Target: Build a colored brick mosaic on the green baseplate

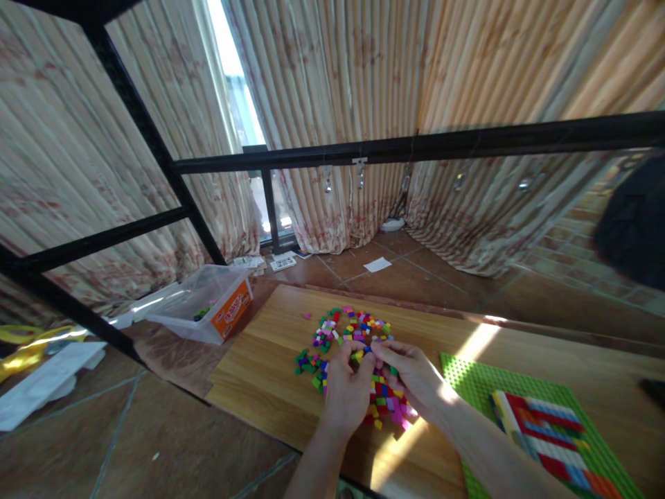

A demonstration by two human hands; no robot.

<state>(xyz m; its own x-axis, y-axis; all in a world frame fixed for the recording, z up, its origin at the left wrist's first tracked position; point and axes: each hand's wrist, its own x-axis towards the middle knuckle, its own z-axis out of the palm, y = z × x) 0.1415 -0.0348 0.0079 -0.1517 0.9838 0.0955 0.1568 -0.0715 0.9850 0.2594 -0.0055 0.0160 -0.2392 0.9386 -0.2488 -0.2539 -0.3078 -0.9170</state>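
1. A bare left hand (349, 388) and bare right hand (411, 371) met over small multicolored plastic bricks (380, 402) on a wooden tabletop (260, 374), fingertips drawn narrow; any grip was unclear.
2. A translucent plastic bin (194, 305) sat beyond the tabletop's left end.
3. The right forearm partly hid a green studded baseplate (457, 371); the hands covered mid-pile bricks.

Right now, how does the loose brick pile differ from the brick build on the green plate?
The brick pile is scattered and jumbled; the brick build is packed in neat rows. The brick pile lies on the wooden table, the brick build on the green plate. Both are multicoloured.
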